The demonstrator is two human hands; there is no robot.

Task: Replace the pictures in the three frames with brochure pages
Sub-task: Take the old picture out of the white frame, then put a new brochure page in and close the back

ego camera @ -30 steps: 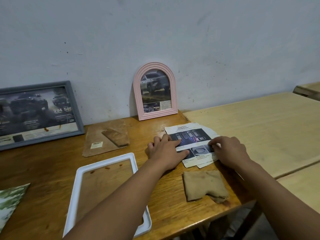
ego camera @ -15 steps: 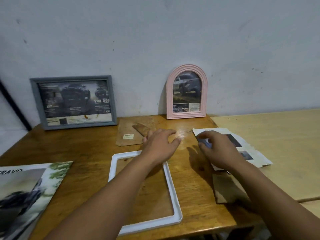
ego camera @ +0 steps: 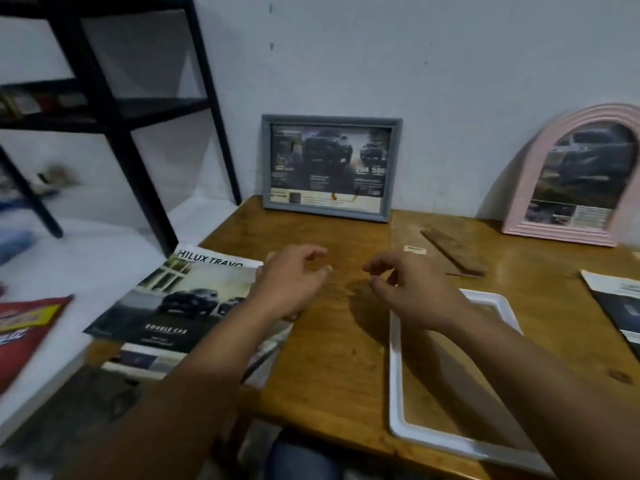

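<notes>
A grey frame (ego camera: 331,167) with a truck page leans on the wall at the table's back. A pink arched frame (ego camera: 577,178), also filled with a car page, leans at the right. A white frame (ego camera: 398,393) lies flat on the wooden table near the front edge with nothing in it. A car brochure (ego camera: 180,299) lies at the table's left corner. My left hand (ego camera: 292,282) hovers at the brochure's right edge, fingers loosely curled, holding nothing. My right hand (ego camera: 408,292) hovers over the white frame's top left corner, also holding nothing. Cut brochure pages (ego camera: 620,303) lie at the far right.
A brown backing board (ego camera: 408,233) with a loose wooden stand piece (ego camera: 453,251) lies behind the white frame. A black metal shelf (ego camera: 114,109) stands left of the table. A red packet (ego camera: 24,327) lies on a white surface at the left.
My view has swung left. Both hands left the cut pages at the right and moved left across the table toward the brochure, holding nothing.
</notes>
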